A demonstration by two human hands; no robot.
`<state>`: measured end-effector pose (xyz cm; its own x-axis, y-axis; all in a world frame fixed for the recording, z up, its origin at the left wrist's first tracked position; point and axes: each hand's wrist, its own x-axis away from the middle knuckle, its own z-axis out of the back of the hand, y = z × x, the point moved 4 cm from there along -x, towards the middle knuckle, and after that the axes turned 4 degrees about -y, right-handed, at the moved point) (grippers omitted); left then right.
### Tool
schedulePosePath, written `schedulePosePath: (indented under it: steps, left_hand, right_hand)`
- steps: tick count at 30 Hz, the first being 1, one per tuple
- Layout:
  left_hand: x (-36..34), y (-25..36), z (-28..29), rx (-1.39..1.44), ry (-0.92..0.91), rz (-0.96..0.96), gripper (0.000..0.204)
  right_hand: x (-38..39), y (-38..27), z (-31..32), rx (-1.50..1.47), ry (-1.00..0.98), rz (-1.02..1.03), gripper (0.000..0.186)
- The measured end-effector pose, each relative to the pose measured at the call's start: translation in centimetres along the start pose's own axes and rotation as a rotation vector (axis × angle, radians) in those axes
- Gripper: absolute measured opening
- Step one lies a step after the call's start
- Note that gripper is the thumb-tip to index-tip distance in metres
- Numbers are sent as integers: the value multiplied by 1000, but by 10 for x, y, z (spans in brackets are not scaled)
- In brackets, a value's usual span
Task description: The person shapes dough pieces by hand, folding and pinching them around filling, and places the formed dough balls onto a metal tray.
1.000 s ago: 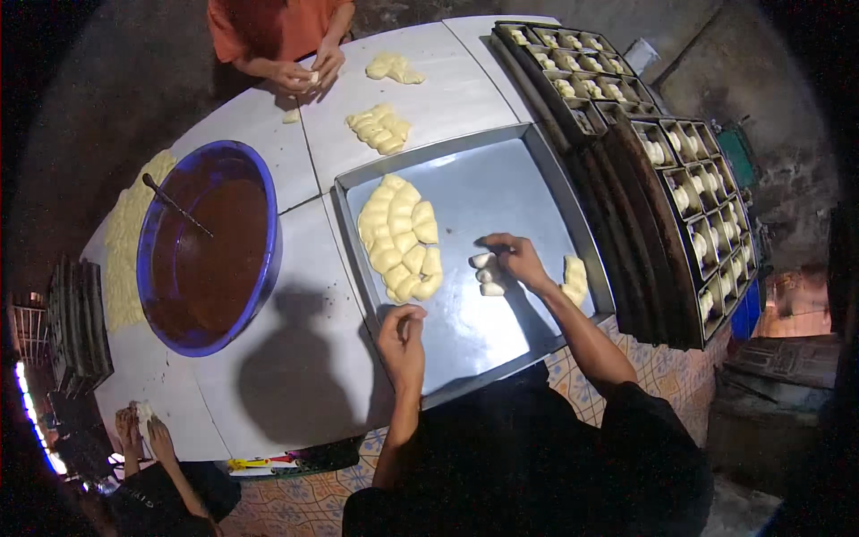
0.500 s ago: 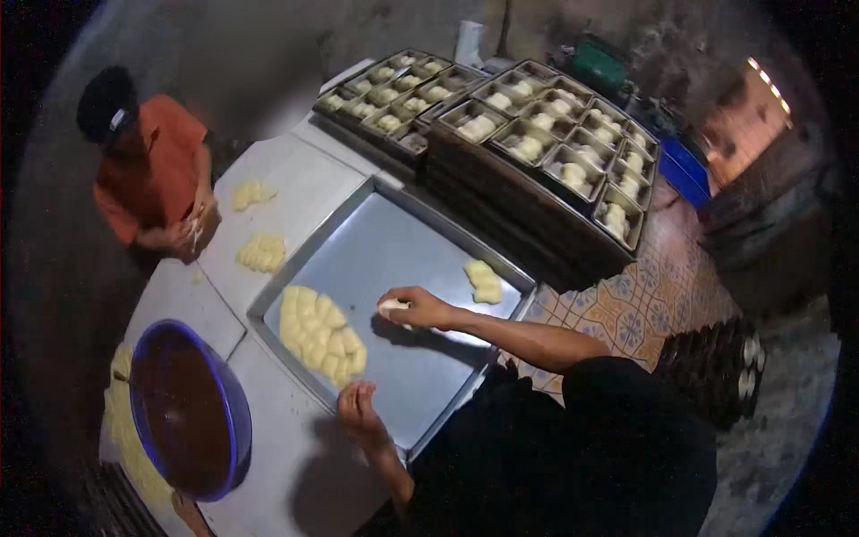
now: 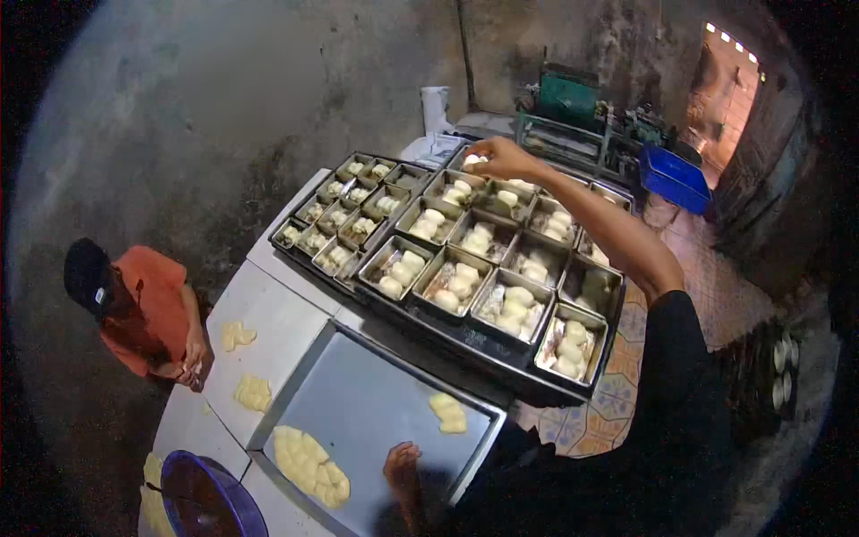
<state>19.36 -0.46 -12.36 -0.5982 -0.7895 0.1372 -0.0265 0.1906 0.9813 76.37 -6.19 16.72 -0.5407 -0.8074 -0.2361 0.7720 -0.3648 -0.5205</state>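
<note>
My right hand (image 3: 501,159) reaches across to a metal loaf tin (image 3: 457,161) in the far row. Its fingers are closed around a pale dough piece (image 3: 475,160) at the tin. Low over the large shallow metal tray (image 3: 367,394) is my left hand (image 3: 402,465), its fingers loosely bent and apart, with nothing seen in them. To its left in the tray lies a cluster of dough pieces (image 3: 309,465) pressed side by side. A smaller group of dough pieces (image 3: 448,413) sits near the tray's right end.
Rows of loaf tins (image 3: 514,309) holding dough stand beyond the tray, with smaller tins (image 3: 335,215) to their left. A person in an orange shirt (image 3: 152,300) works at the left of the white table (image 3: 268,295). A purple basin (image 3: 210,501) stands at lower left.
My right hand has moved from over the tray to a far tin, carrying a dough piece. My left hand has shifted right over the tray. The view has swung up toward the tins.
</note>
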Motion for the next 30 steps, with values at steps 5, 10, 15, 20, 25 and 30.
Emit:
schedulePosePath:
  steps: [5, 10, 15, 20, 25, 30]
  left_hand:
    - [-13, 46, -69, -350, 23, 81, 18]
    - [-23, 26, -56, -254, 178, -37, 22]
    - [-51, 52, -52, 91, 188, -47, 21]
    - [-71, 68, -58, 40, 98, -95, 17]
    - [-59, 63, -34, -278, 94, -239, 15]
    - [-32, 18, -15, -27, 67, -114, 17]
  right_hand:
    - [-96, 83, -31, 267, -177, -44, 56]
    - [-99, 78, -58, 0, -230, 28, 89]
    - [-67, 86, -31, 221, -228, 7, 75]
    - [-18, 51, -11, 275, -23, 175, 61]
    - [60, -99, 5, -69, -119, 325, 43]
    - [186, -211, -52, -119, -610, 667, 35]
